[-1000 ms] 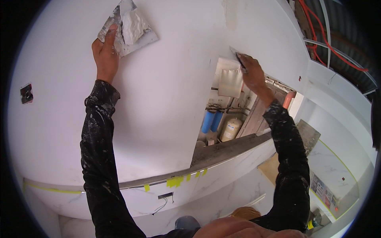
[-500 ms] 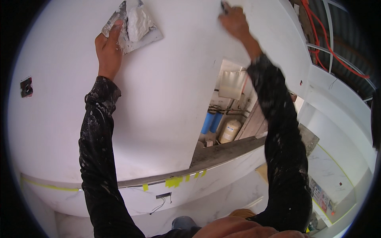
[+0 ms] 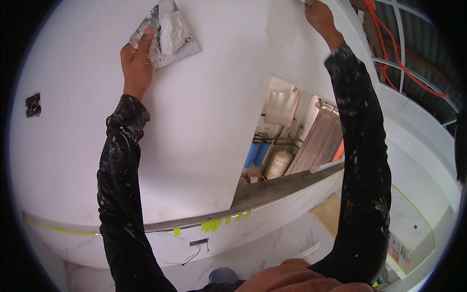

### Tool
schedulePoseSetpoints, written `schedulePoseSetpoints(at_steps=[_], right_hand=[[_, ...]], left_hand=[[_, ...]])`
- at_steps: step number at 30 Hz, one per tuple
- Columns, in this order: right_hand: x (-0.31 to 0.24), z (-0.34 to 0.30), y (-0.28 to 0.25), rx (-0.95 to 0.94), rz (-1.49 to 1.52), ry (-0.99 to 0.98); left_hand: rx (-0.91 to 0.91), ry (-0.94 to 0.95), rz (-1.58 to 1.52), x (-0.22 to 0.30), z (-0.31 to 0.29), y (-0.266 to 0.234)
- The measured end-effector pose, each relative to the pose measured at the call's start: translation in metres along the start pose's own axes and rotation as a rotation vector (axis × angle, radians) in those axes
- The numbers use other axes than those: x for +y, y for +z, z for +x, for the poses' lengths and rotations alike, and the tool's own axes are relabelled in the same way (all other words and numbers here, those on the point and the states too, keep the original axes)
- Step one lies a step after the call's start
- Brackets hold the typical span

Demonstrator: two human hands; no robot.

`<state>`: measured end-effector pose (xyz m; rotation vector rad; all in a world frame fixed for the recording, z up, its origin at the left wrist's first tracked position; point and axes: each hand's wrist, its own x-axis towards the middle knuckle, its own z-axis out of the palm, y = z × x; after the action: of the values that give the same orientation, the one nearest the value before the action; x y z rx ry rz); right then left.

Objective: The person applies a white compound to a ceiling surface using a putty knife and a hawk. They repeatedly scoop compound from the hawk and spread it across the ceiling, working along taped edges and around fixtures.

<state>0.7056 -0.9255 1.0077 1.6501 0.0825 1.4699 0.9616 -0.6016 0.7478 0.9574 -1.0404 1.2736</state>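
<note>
Since the earlier frame, we see the bare right hand (image 3: 319,17) shift rightward along the top edge, to the upper right of the frame, while the bare left hand (image 3: 137,63) drifts only slightly right. The left grip is closed around a flat, grey, smeared, metal-looking plate (image 3: 184,52) in the upper left of the frame, thumb on top and fingers mostly hidden. A thick lump of soft white paste (image 3: 171,35) sits on its face. We judge that the plate is held well apart from the other hand so that the paste stays supported and the right arm can move freely. One plate corner points to the right of the frame and the lower edge slants up toward it; we cannot settle the plate's long axis, though the lump's runs roughly up and down. The right grip is curled at the frame's top edge around a thin tool (image 3: 303,1), nearly all cut off, so we cannot tell its direction. Behind both hands stretches the smooth white wall (image 3: 194,121).
</note>
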Motion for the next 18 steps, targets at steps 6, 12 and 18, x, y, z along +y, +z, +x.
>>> schedulePoseSetpoints(at_steps=[6,12,18], right_hand=[[-0.035,-0.050,0.033,0.101,0.277,0.011],[0.002,-0.076,-0.020,-0.389,0.087,0.405],[0.072,-0.003,0.046,0.035,-0.150,-0.289]], left_hand=[[0.101,0.147,-0.083,0.001,0.001,0.008],[0.090,0.109,0.094,-0.002,-0.004,-0.001],[0.198,0.366,0.129,0.001,-0.009,0.021]])
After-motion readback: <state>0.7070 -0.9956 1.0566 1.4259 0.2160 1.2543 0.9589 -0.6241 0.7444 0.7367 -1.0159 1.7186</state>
